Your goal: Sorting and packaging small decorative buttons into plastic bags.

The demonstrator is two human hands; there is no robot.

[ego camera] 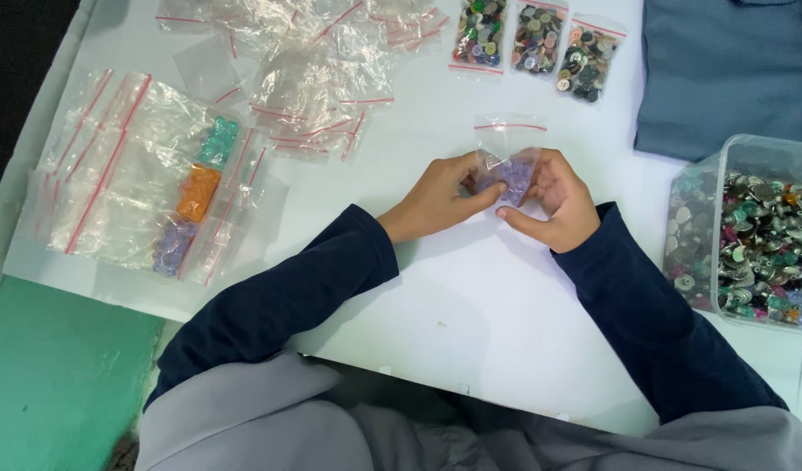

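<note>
A small clear zip bag (508, 157) with a red seal strip holds pale purple buttons. Both hands grip it over the white table (471, 305). My left hand (436, 196) pinches its left side. My right hand (558, 199) holds its right side, fingers curled under the bag. Both arms wear dark blue sleeves.
Three small bags of mixed buttons (533, 39) lie at the far edge. Empty clear zip bags (314, 78) are heaped at the back left, near bags of teal (218, 141), orange (198, 194) and purple buttons (172, 247). A clear tub of buttons (754, 235) stands right. Blue cloth (728, 74) lies behind.
</note>
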